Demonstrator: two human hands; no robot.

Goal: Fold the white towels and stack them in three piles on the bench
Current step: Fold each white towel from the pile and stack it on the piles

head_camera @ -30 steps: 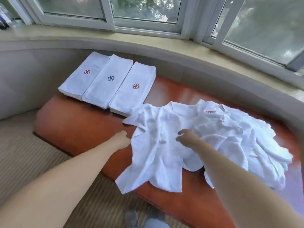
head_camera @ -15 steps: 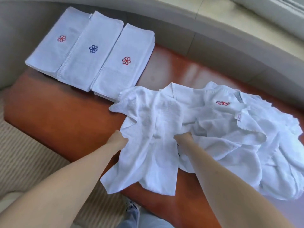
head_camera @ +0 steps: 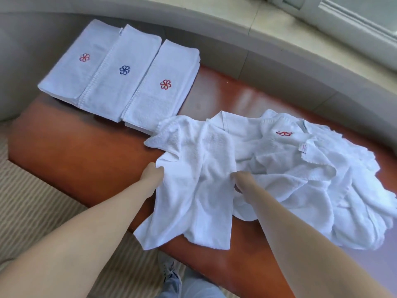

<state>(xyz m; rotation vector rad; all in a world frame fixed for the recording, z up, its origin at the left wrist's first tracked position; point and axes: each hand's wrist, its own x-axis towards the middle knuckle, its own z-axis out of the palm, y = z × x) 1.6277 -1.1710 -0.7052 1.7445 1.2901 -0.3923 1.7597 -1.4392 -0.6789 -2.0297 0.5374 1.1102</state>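
Three piles of folded white towels lie side by side at the bench's far left: one with a red flower point(head_camera: 73, 67), one with a blue flower point(head_camera: 122, 74), one with a red flower point(head_camera: 165, 91). A rumpled white towel point(head_camera: 197, 190) hangs over the front edge of the brown bench point(head_camera: 86, 151). My left hand point(head_camera: 153, 172) grips its left edge. My right hand point(head_camera: 243, 178) grips its right side. A heap of unfolded white towels point(head_camera: 311, 179) lies to the right, one showing a red emblem.
A curved grey wall and stone sill point(head_camera: 268, 39) run behind the bench. Striped carpet point(head_camera: 38, 211) covers the floor on the left. My shoe and jeans point(head_camera: 178, 280) show at the bottom edge.
The view tilted down and the window left the frame. Both hands closed on the rumpled towel's sides and drew slightly toward me.
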